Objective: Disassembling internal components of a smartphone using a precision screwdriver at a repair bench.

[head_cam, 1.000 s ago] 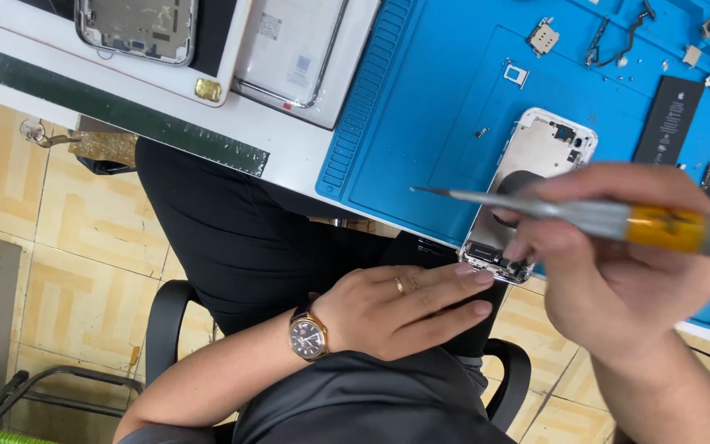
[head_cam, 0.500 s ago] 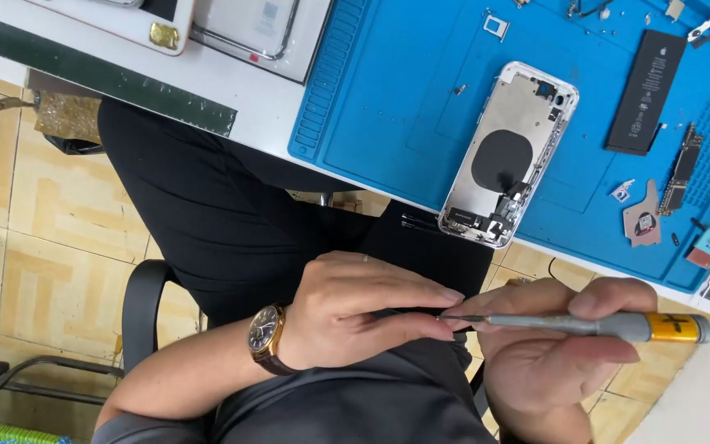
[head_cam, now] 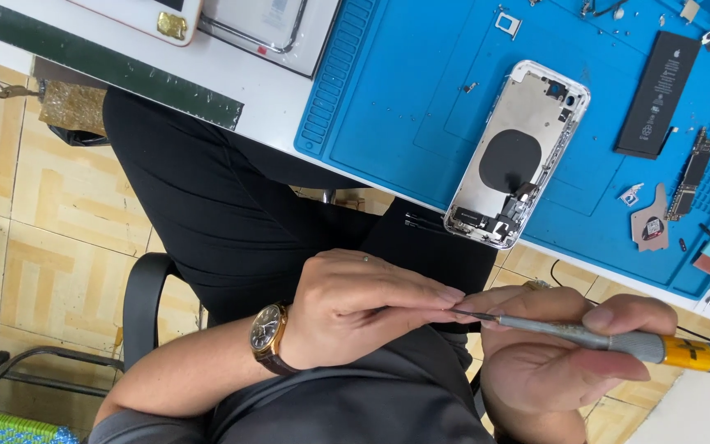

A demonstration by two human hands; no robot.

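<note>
My right hand (head_cam: 552,362) grips a thin screwdriver (head_cam: 610,339) with a grey shaft and a yellow band near its end, held level over my lap. My left hand (head_cam: 363,308), with a brown-strapped wristwatch (head_cam: 267,337) on the wrist, has its fingertips pinched at the screwdriver's tip. Both hands are below the table edge, above my black trousers. An opened silver phone housing (head_cam: 519,152) with a black round coil lies on the blue work mat (head_cam: 404,99), beyond the hands.
A black phone battery (head_cam: 659,94), a narrow circuit board (head_cam: 688,173), small brackets and screws lie on the mat's right part. White trays with other phones (head_cam: 273,25) sit at the table's far left. A black chair arm (head_cam: 137,304) and tiled floor are below.
The view has shifted so the phone housing sits further from the hands. My hands have stayed low over my lap; the left fingertips have closed onto the screwdriver tip.
</note>
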